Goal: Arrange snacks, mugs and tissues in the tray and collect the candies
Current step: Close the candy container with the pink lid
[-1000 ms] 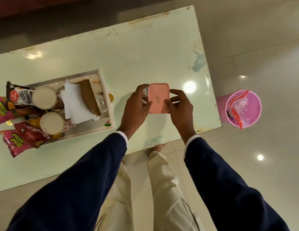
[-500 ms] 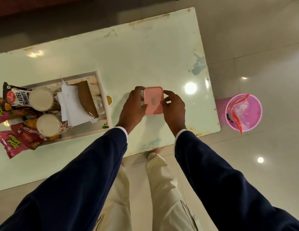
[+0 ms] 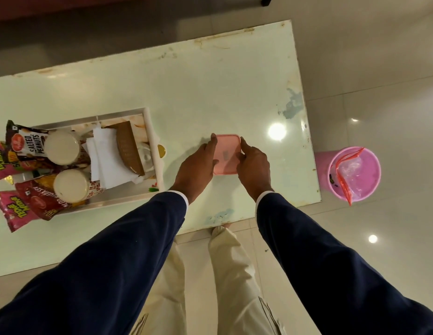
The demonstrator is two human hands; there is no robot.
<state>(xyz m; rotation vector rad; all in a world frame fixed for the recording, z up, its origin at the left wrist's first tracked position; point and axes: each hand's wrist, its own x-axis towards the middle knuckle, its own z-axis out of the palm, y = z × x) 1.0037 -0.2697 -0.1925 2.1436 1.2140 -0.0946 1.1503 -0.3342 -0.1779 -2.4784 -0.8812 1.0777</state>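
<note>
**Both hands on the pink box, much of the tray's load half hidden**

A small pink lidded box (image 3: 227, 153) sits on the pale green table (image 3: 198, 93), near its right end. The left hand (image 3: 197, 169) holds the box's left side with fingers curled along the edge; the right hand (image 3: 254, 165) holds the right side the same way. The fingers cover both flanks of the box, so only its lid and far corners show, and what is inside cannot be seen.

Well to the left stands the white tray (image 3: 154, 131). In it are two mugs (image 3: 62, 147) seen from above, white tissues (image 3: 104, 155), and a brown holder (image 3: 129, 147) tilted over the tissues. A pale object under the holder is too covered to identify. Snack packets (image 3: 25, 143) lie at the tray's left end; the pink ones are cut off by the frame's edge. A small gold candy (image 3: 161, 151) lies on the table just beside the tray's right wall, partly hidden by it, and something green (image 3: 153, 189) peeps out at the tray's near corner.

On the floor past the table's right end stands a pink bin (image 3: 354, 174)
</note>
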